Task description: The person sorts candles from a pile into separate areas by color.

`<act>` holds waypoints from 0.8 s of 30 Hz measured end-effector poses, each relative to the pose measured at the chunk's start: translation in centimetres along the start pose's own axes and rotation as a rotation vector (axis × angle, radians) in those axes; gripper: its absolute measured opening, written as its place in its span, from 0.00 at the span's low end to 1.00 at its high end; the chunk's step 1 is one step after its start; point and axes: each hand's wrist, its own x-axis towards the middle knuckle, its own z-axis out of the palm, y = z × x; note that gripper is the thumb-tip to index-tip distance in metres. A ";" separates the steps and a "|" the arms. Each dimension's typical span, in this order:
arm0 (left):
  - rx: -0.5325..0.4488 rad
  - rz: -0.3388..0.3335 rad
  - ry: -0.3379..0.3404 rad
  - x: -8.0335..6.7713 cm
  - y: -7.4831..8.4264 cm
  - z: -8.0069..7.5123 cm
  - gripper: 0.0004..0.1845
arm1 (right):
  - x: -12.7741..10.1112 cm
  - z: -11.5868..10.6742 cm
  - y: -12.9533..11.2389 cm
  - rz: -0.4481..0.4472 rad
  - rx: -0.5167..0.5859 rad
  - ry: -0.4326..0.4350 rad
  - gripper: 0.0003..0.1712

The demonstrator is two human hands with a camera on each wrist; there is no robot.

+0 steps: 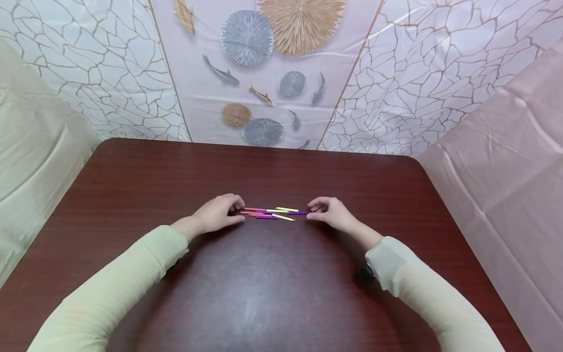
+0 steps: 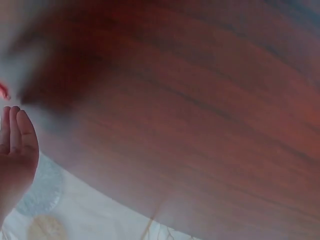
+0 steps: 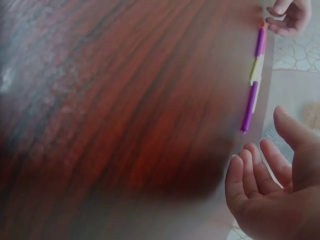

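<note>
A loose bundle of thin coloured sticks lies on the brown table in the head view, pointing roughly left to right. Orange-red sticks (image 1: 254,209) are at the left end, near my left hand (image 1: 218,212), whose fingers are bent with the thumb apart. Yellow sticks (image 1: 283,217) lie in the middle and towards the right. One purple stick (image 1: 297,213) reaches towards my right hand (image 1: 335,214). The right wrist view shows a gap between the purple stick (image 3: 249,110) and that hand's relaxed fingers (image 3: 255,170). Neither hand grips a stick.
The dark wooden table (image 1: 246,283) has a rounded far edge against a patterned sheet (image 1: 264,73). Pale cloth (image 1: 506,161) hangs along the right side, and more cloth (image 1: 35,146) is at the left.
</note>
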 end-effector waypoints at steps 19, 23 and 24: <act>-0.040 0.071 0.068 0.7 -0.6 1.4 0.05 | 1.6 0.1 -0.5 -0.068 -0.149 -0.078 0.10; -0.049 0.047 0.077 0.7 -0.6 1.6 0.03 | 1.9 0.3 -0.5 -0.071 -0.180 -0.085 0.08; -0.050 0.041 0.081 0.7 -0.6 1.7 0.03 | 2.0 0.4 -0.5 -0.072 -0.184 -0.085 0.07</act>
